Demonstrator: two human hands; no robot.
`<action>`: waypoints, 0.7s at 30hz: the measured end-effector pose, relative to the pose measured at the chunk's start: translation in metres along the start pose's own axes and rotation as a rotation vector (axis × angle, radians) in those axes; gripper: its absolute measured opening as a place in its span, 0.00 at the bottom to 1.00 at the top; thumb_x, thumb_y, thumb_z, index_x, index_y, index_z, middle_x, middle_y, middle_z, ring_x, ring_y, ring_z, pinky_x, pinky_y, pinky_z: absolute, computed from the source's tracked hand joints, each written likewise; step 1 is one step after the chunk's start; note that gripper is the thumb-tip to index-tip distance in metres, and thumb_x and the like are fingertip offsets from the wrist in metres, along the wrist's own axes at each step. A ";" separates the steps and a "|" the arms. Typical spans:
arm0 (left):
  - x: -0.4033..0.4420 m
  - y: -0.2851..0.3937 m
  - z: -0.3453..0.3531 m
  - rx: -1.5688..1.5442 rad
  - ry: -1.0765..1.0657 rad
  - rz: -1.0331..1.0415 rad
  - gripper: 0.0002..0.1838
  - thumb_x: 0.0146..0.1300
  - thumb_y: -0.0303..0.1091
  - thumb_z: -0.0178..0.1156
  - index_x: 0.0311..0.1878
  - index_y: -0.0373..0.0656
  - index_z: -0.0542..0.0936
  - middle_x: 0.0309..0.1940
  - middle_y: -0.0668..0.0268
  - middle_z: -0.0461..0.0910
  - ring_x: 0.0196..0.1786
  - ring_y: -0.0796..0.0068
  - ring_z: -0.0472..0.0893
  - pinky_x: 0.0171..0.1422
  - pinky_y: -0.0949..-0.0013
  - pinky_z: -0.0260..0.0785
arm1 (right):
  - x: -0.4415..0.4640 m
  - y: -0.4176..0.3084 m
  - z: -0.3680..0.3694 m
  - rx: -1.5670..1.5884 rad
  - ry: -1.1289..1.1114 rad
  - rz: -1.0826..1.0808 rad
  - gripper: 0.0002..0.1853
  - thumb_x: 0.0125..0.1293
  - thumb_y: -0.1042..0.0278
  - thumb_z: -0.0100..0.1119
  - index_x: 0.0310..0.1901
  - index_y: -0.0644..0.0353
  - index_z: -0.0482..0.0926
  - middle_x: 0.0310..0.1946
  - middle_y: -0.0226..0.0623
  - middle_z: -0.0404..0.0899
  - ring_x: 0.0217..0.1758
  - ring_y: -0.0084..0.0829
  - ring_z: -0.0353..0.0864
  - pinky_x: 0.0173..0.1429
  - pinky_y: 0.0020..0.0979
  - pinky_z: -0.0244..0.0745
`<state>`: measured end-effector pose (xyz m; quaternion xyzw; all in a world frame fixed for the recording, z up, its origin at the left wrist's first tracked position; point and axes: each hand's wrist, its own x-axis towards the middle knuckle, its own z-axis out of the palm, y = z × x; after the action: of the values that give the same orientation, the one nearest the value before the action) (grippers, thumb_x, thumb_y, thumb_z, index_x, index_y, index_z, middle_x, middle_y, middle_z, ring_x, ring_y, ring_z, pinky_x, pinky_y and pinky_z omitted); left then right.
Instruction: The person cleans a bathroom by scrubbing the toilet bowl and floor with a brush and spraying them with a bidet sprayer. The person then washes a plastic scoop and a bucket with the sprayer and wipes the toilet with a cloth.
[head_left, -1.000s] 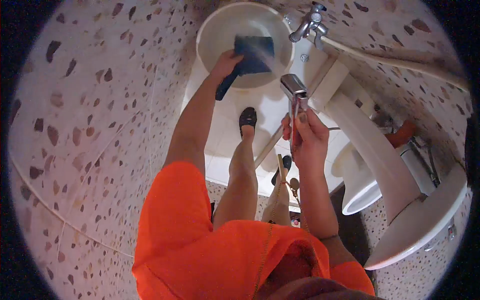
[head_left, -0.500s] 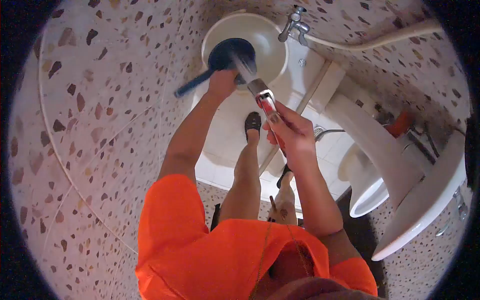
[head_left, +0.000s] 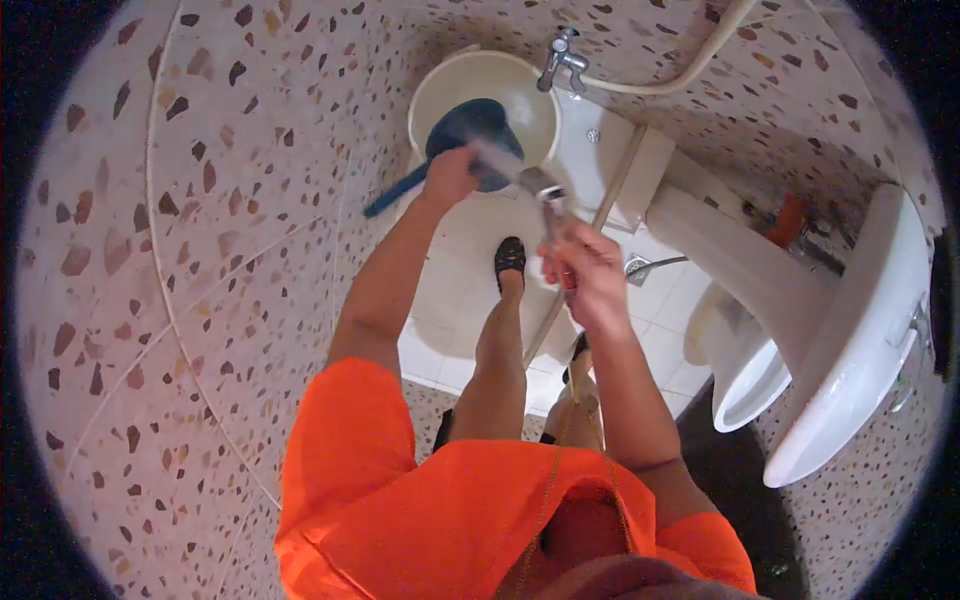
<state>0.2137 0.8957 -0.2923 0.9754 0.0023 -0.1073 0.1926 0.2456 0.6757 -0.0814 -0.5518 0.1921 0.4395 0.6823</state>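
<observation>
The blue dipper (head_left: 480, 115) was over the pale tub (head_left: 540, 105), its handle (head_left: 396, 191) pointing to the near left. Our left hand (head_left: 452, 180) was closed on the dipper's near edge, though part of that grip was hidden. Our right hand (head_left: 588, 272) was wrapped around the metal sprayer (head_left: 541, 182), which pointed at the dipper from the right, with a white streak of water (head_left: 503, 158) between them.

We judged that the dipper could slip, since we gripped it by the edge rather than the handle and the jet pushed against it. A tilt of the sprayer might have sent water past the tub, and splashes could have made the floor (head_left: 455, 290) slick under our dark shoe (head_left: 511, 256).

That floor was white, with tile lines showing toward the near side. Just right of the tub, a tap (head_left: 563, 60) stuck out, and a pale hose (head_left: 690, 75) ran off to the right. Nearer and farther right was a white sink (head_left: 850, 340), a white bowl (head_left: 755, 388) just left of it. Speckled walls (head_left: 230, 230) rose on the left, far and right sides.
</observation>
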 end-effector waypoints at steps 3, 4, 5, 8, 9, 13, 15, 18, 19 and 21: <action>0.004 -0.002 -0.012 -1.049 0.243 -0.607 0.18 0.55 0.43 0.57 0.43 0.39 0.75 0.34 0.62 0.78 0.37 0.69 0.75 0.45 0.63 0.68 | -0.009 -0.005 -0.021 0.206 0.113 -0.201 0.08 0.60 0.67 0.54 0.35 0.61 0.76 0.23 0.34 0.77 0.20 0.20 0.70 0.23 0.20 0.65; 0.004 -0.004 -0.013 -1.050 0.245 -0.601 0.18 0.55 0.43 0.57 0.43 0.39 0.75 0.34 0.62 0.78 0.37 0.69 0.75 0.45 0.63 0.68 | -0.013 -0.004 -0.022 0.206 0.113 -0.207 0.08 0.60 0.67 0.54 0.35 0.61 0.76 0.23 0.34 0.77 0.20 0.20 0.70 0.23 0.20 0.65; 0.004 -0.005 -0.014 -1.387 0.374 -0.782 0.20 0.56 0.43 0.56 0.45 0.37 0.73 0.38 0.60 0.76 0.39 0.67 0.75 0.45 0.64 0.68 | -0.018 -0.002 -0.023 0.197 0.097 -0.182 0.08 0.60 0.67 0.54 0.36 0.62 0.76 0.24 0.34 0.77 0.20 0.19 0.70 0.23 0.20 0.65; -0.001 -0.019 0.009 -1.882 0.541 -0.871 0.24 0.59 0.44 0.53 0.51 0.33 0.68 0.45 0.55 0.72 0.43 0.64 0.75 0.46 0.64 0.68 | -0.037 0.007 -0.008 0.064 -0.098 -0.187 0.09 0.62 0.69 0.50 0.36 0.66 0.75 0.23 0.36 0.75 0.19 0.20 0.68 0.25 0.21 0.65; -0.003 -0.010 0.001 -1.903 0.606 -0.934 0.24 0.59 0.44 0.54 0.49 0.32 0.69 0.44 0.56 0.73 0.43 0.64 0.75 0.46 0.64 0.68 | -0.047 0.006 0.003 0.027 -0.091 -0.151 0.11 0.62 0.69 0.49 0.41 0.67 0.74 0.23 0.34 0.74 0.20 0.19 0.67 0.26 0.21 0.63; -0.011 -0.008 0.012 -1.335 0.504 -0.818 0.18 0.55 0.41 0.56 0.45 0.39 0.75 0.39 0.60 0.77 0.43 0.60 0.76 0.45 0.63 0.68 | -0.068 -0.001 0.006 -0.064 -0.117 -0.201 0.18 0.62 0.70 0.49 0.53 0.66 0.69 0.23 0.30 0.72 0.22 0.17 0.64 0.27 0.19 0.60; -0.024 0.014 -0.017 -0.969 0.282 -0.632 0.15 0.53 0.39 0.58 0.42 0.45 0.77 0.38 0.63 0.78 0.42 0.59 0.76 0.47 0.61 0.66 | -0.076 -0.002 -0.002 -0.091 -0.148 -0.194 0.18 0.62 0.69 0.50 0.53 0.66 0.70 0.23 0.30 0.72 0.21 0.17 0.65 0.26 0.19 0.60; -0.039 0.060 -0.064 -0.140 -0.152 -0.401 0.11 0.45 0.36 0.61 0.36 0.58 0.80 0.38 0.70 0.78 0.46 0.59 0.74 0.58 0.50 0.55 | -0.091 -0.014 -0.015 -0.135 -0.150 -0.110 0.18 0.62 0.68 0.51 0.53 0.65 0.70 0.23 0.30 0.73 0.20 0.17 0.65 0.25 0.19 0.61; -0.048 0.071 -0.073 0.103 -0.152 -0.249 0.11 0.44 0.36 0.61 0.35 0.56 0.80 0.39 0.71 0.77 0.49 0.62 0.72 0.60 0.45 0.49 | -0.097 -0.019 -0.021 -0.154 -0.129 -0.032 0.19 0.61 0.67 0.52 0.53 0.64 0.70 0.23 0.31 0.73 0.19 0.17 0.65 0.24 0.19 0.61; -0.067 0.084 -0.082 0.378 -0.128 -0.019 0.10 0.43 0.37 0.62 0.32 0.54 0.80 0.42 0.74 0.76 0.56 0.68 0.66 0.62 0.35 0.39 | -0.108 -0.016 -0.039 -0.137 -0.079 -0.090 0.19 0.61 0.67 0.53 0.53 0.63 0.70 0.23 0.31 0.73 0.19 0.17 0.66 0.24 0.19 0.62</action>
<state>0.1695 0.8516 -0.1727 0.9853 -0.0209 -0.1693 0.0051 0.2093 0.5976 -0.0039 -0.5874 0.1094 0.4419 0.6691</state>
